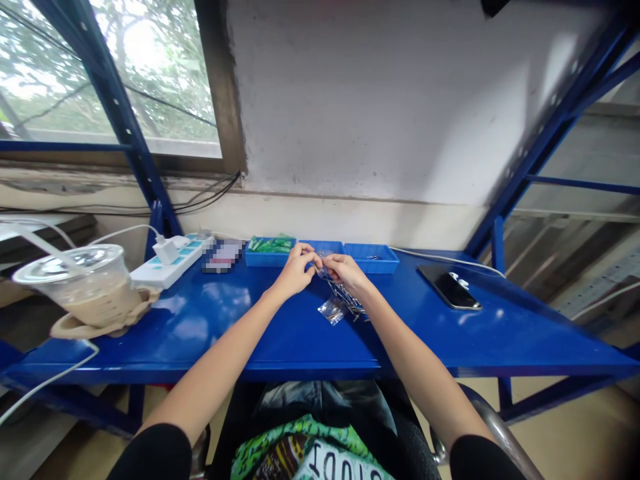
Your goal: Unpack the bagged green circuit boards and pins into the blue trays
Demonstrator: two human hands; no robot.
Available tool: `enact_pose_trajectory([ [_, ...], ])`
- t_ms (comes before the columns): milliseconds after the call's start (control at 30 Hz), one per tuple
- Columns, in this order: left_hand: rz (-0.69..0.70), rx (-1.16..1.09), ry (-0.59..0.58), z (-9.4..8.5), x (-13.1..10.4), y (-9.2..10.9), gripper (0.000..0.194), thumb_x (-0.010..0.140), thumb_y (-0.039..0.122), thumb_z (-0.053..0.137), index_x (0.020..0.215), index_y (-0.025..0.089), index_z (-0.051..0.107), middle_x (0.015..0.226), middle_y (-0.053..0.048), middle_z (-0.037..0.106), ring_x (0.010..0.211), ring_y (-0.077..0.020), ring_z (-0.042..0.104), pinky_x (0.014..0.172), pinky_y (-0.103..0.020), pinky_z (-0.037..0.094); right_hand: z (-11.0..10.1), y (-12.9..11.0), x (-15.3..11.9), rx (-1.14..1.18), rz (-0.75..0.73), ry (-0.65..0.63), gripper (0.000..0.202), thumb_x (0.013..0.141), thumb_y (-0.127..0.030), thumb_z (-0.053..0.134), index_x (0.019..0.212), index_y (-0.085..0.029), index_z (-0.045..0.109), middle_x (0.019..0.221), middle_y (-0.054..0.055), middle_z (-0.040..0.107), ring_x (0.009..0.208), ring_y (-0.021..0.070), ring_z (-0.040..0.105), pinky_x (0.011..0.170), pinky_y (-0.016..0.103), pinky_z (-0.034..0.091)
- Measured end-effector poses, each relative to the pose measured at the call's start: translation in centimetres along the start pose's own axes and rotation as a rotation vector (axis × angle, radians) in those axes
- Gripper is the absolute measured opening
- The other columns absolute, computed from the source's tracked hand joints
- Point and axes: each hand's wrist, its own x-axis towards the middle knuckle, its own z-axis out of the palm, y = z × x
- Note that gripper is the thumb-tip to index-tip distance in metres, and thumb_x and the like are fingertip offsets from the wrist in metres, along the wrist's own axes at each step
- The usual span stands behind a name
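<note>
Over the middle of the blue table, my left hand [299, 270] and my right hand [347, 272] meet with their fingertips pinched together. Between them is what looks like a small clear plastic bag [324, 255], partly hidden by the fingers. Just below my right hand lies a loose pile of thin metal pieces [353, 304], too small to name exactly. A second small clear bag [333, 311] with shiny contents rests flat beside the pile.
Behind the hands stand a blue bin [270, 259] of green packets, a middle blue bin [311, 245] and a right blue bin [373, 265] with few small pieces. A phone [447, 287] with white earbuds lies right. Left are a power strip [167, 263] and an iced drink [97, 293].
</note>
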Motion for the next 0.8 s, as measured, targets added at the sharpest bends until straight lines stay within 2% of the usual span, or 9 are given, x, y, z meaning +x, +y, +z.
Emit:
enact_pose_trajectory([
  [100, -0.116, -0.010, -0.011, 0.04, 0.07, -0.21, 0.018, 0.072, 0.009, 0.052, 0.082, 0.019, 0.065, 0.101, -0.006, 0.048, 0.098, -0.0197, 0.049, 0.090, -0.037, 0.042, 0.05, 0.08, 0.10, -0.033, -0.156, 0.114, 0.024, 0.065, -0.040, 0.067, 0.069, -0.018, 0.058, 0.046, -0.007, 0.044, 0.039, 0.0053, 0.032, 0.039, 0.020, 0.022],
  [167, -0.274, -0.140, -0.088, -0.12, 0.27, -0.19, 0.014, 0.077, 0.022, 0.054, 0.083, 0.018, 0.065, 0.091, -0.005, 0.054, 0.084, -0.0175, 0.053, 0.079, -0.033, 0.045, 0.14, 0.23, 0.21, -0.084, -0.253, 0.133, 0.022, 0.067, -0.038, 0.065, 0.074, -0.018, 0.061, 0.048, -0.006, 0.048, 0.042, 0.0069, 0.036, 0.042, 0.021, 0.027],
  [200, -0.377, -0.240, -0.133, -0.24, 0.38, -0.14, 0.020, 0.080, 0.032, 0.052, 0.083, 0.017, 0.065, 0.084, -0.005, 0.056, 0.076, -0.0158, 0.053, 0.071, -0.030, 0.045, 0.20, 0.31, 0.24, -0.115, -0.293, 0.125, 0.021, 0.068, -0.037, 0.063, 0.077, -0.018, 0.062, 0.051, -0.005, 0.051, 0.043, 0.0078, 0.038, 0.043, 0.021, 0.030],
  [300, -0.655, -0.545, -0.174, -0.61, 0.65, -0.03, 0.047, 0.084, 0.054, 0.039, 0.083, 0.015, 0.064, 0.071, -0.004, 0.057, 0.054, -0.0104, 0.047, 0.048, -0.022, 0.033, 0.41, 0.59, 0.25, -0.234, -0.399, 0.089, 0.020, 0.072, -0.034, 0.058, 0.082, -0.018, 0.065, 0.065, 0.000, 0.061, 0.052, 0.0100, 0.047, 0.051, 0.023, 0.038],
  [367, -0.716, -0.629, -0.111, -0.76, 0.72, -0.08, 0.045, 0.082, 0.055, 0.042, 0.082, 0.015, 0.062, 0.069, -0.003, 0.057, 0.049, -0.0082, 0.043, 0.044, -0.020, 0.025, 0.52, 0.76, 0.23, -0.322, -0.468, 0.081, 0.020, 0.074, -0.030, 0.053, 0.084, -0.018, 0.066, 0.077, 0.002, 0.064, 0.060, 0.0110, 0.051, 0.060, 0.024, 0.042],
  [500, -0.598, -0.541, -0.002, -0.75, 0.66, -0.22, 0.023, 0.078, 0.038, 0.056, 0.083, 0.017, 0.061, 0.073, -0.002, 0.059, 0.055, -0.0084, 0.047, 0.047, -0.019, 0.031, 0.48, 0.88, 0.26, -0.402, -0.482, 0.119, 0.022, 0.071, -0.021, 0.051, 0.085, -0.019, 0.068, 0.087, 0.002, 0.062, 0.068, 0.0108, 0.053, 0.068, 0.026, 0.044],
  [633, -0.405, -0.449, 0.055, -0.53, 0.65, -0.22, 0.021, 0.079, 0.030, 0.056, 0.093, 0.017, 0.062, 0.086, -0.004, 0.064, 0.068, -0.0122, 0.054, 0.063, -0.024, 0.043, 0.18, 0.51, 0.28, -0.226, -0.231, 0.136, 0.026, 0.072, -0.038, 0.055, 0.080, -0.017, 0.068, 0.093, 0.005, 0.061, 0.067, 0.0114, 0.053, 0.051, 0.021, 0.040],
  [700, -0.285, -0.369, 0.068, -0.42, 0.64, -0.23, 0.019, 0.079, 0.026, 0.056, 0.094, 0.017, 0.063, 0.091, -0.004, 0.064, 0.077, -0.0143, 0.057, 0.073, -0.028, 0.045, 0.02, 0.25, 0.24, -0.074, -0.117, 0.106, 0.036, 0.075, -0.049, 0.052, 0.077, -0.016, 0.067, 0.085, 0.006, 0.060, 0.061, 0.0103, 0.052, 0.044, 0.019, 0.034],
  [800, -0.134, -0.209, 0.060, -0.37, 0.55, -0.17, 0.017, 0.079, 0.019, 0.054, 0.091, 0.019, 0.066, 0.091, -0.004, 0.062, 0.083, -0.0154, 0.056, 0.078, -0.030, 0.044, -0.13, 0.00, 0.20, 0.093, -0.016, 0.096, 0.041, 0.074, -0.054, 0.053, 0.072, -0.014, 0.063, 0.065, 0.003, 0.055, 0.050, 0.0082, 0.047, 0.040, 0.018, 0.027],
])
